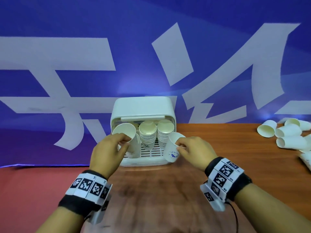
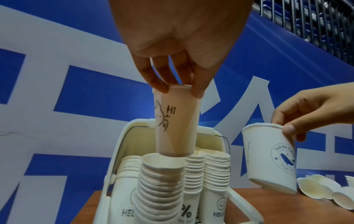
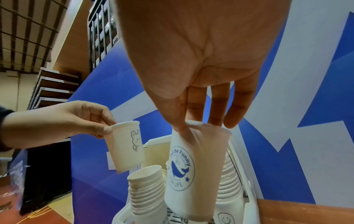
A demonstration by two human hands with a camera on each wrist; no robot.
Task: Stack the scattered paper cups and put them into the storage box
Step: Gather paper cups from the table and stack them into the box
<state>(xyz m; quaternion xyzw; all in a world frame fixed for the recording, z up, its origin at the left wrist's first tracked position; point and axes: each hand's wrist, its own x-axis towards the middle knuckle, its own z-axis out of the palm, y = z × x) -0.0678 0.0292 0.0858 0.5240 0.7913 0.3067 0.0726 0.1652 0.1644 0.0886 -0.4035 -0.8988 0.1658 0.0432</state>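
Stacking step underway, w/ both hands each bringing one cup to the storage box [image 1: 143, 106], which is standing open at the back of the desk [image 1: 218, 157] against the blue banner [image 1: 67, 47].

Left hand [image 1: 107, 148] is pinching the bunny "Hi" cup [image 2: 176, 121] at its rim, thumb and fingers [image 2: 159, 84] clamped on it from above, wrist arched over the box. The cup is hanging upright, its base just above the mouth of the front-left stack [image 2: 161, 181] (looks lined up, not yet seated).

Right hand [image 1: 193, 148] is holding the whale-logo cup [image 3: 195, 174] by the rim, thumb inside, fingers outside, cup tilted at the box's right-front corner, beside the right stack [image 1: 165, 133].

Next move, prob.: lower the left cup straight down into its stack, then bring the right cup over a stack mouth and level it before dropping. Tilt is the thing to fix there.

Loose cups [image 1: 289, 135] are lying on their sides at the desk's far right, so plenty remaining.
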